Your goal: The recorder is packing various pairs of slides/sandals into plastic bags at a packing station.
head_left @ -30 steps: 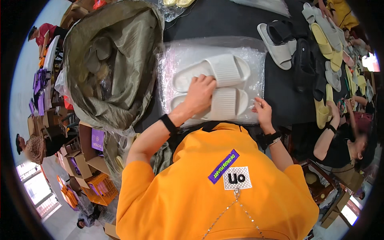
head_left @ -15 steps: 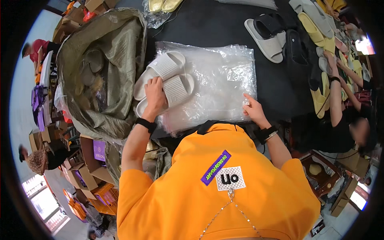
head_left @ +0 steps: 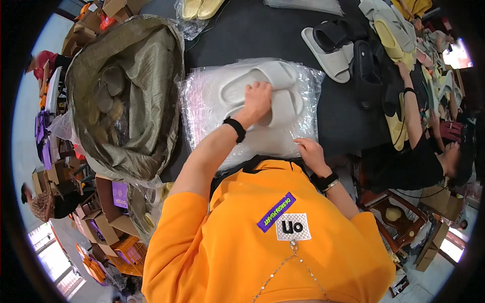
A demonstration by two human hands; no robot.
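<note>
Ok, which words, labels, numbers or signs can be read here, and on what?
Wording isn't copied out; it stands on:
Purple slanted patch, orange shirt: green lettering.
White square patch beside it: black lettering.
Purple panel by cardboard box: pale lettering, small.
Black slipper: pale mark, too small to read.

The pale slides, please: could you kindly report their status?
Left grip on pale slides, over clear plastic bags. Right grip near bags' lower right corner, pinch unclear. Black slide to the right, apart from bags.
</note>
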